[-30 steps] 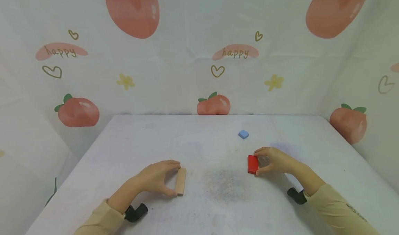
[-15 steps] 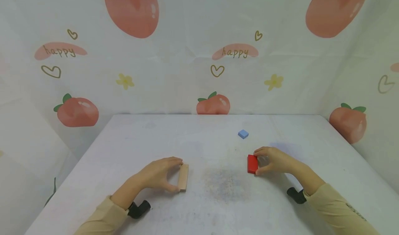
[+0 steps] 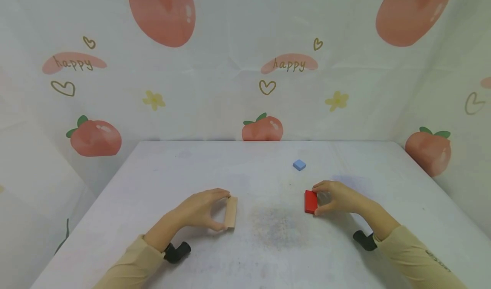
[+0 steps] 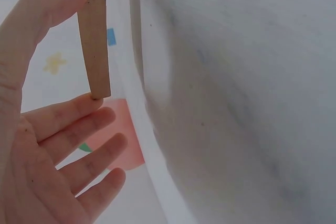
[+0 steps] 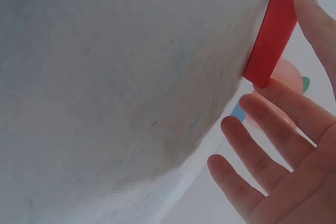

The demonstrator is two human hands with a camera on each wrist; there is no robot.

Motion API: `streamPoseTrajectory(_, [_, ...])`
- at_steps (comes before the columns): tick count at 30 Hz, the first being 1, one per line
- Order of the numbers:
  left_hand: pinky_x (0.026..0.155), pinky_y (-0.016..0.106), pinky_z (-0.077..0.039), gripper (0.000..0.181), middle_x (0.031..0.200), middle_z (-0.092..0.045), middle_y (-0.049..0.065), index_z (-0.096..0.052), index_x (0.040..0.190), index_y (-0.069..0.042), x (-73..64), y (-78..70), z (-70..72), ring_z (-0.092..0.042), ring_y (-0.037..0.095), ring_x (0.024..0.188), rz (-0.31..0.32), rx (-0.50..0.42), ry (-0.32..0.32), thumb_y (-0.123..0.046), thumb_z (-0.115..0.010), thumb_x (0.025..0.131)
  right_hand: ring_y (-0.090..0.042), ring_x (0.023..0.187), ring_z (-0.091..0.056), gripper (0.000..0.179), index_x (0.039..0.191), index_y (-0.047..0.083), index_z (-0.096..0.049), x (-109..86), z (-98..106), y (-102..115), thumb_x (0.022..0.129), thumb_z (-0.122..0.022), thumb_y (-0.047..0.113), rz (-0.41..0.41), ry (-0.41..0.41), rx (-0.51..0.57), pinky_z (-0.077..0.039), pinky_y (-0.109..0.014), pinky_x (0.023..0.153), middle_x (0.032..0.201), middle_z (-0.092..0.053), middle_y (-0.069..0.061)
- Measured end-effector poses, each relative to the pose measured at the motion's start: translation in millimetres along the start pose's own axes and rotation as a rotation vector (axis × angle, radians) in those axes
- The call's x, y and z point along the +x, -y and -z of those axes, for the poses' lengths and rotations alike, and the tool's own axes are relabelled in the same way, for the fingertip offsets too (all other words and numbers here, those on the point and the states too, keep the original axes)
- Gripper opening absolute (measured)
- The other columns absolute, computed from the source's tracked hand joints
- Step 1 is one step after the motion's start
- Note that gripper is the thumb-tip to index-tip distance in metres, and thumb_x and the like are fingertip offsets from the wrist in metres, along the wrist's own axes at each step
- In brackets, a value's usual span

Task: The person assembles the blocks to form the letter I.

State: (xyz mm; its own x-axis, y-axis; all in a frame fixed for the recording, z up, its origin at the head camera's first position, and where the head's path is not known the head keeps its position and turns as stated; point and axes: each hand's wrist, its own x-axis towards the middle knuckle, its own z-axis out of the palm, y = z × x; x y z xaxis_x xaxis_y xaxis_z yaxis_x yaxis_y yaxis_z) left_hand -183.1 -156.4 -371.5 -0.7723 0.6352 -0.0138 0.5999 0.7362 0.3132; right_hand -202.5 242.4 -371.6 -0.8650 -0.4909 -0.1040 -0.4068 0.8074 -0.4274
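Note:
In the head view a plain wooden block (image 3: 231, 213), long and flat, is pinched end to end by my left hand (image 3: 201, 210). The left wrist view shows the thumb on one end of it and the index finger at the other, with a gap between block and table. To the right, a red block (image 3: 311, 202) stands at the fingertips of my right hand (image 3: 337, 198). My thumb and index finger pinch its two ends in the right wrist view, while the other fingers spread loose. The red block appears to touch the table.
A small blue block (image 3: 299, 165) lies farther back on the white table (image 3: 192, 161), left of the right hand. Behind the table hangs a white cloth (image 3: 215, 67) printed with peaches. Black wrist straps with camera mounts sit below both hands.
My left hand has carried the wooden block rightward and a little away from me, towards the red block. The right hand, red block and blue block have stayed in place.

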Motion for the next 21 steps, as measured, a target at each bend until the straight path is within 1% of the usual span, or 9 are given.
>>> streamPoseTrajectory(13, [0.102,0.048,-0.043,0.079,0.139,-0.050,0.009,-0.048,0.135,-0.006,15.6,-7.1,3.7,-0.047,0.029,0.129,-0.013,0.010,-0.006,-0.045,-0.075,0.071,-0.040,0.114,-0.053,0.059,0.116,-0.002,-0.062,-0.2,1,1,0.069,-0.081,0.029,-0.010,0.004,0.007,-0.049,-0.050,0.093,0.121,-0.060,-0.021])
streamPoseTrajectory(21, [0.102,0.046,-0.044,0.079,0.139,-0.050,0.007,-0.048,0.135,-0.007,24.5,-12.3,4.3,-0.047,0.027,0.129,-0.028,0.000,-0.011,-0.044,-0.075,0.071,-0.040,0.114,-0.053,0.058,0.116,-0.002,-0.062,0.1,0,0,0.070,-0.081,0.029,-0.008,0.003,0.005,-0.049,-0.050,0.093,0.121,-0.060,-0.020])
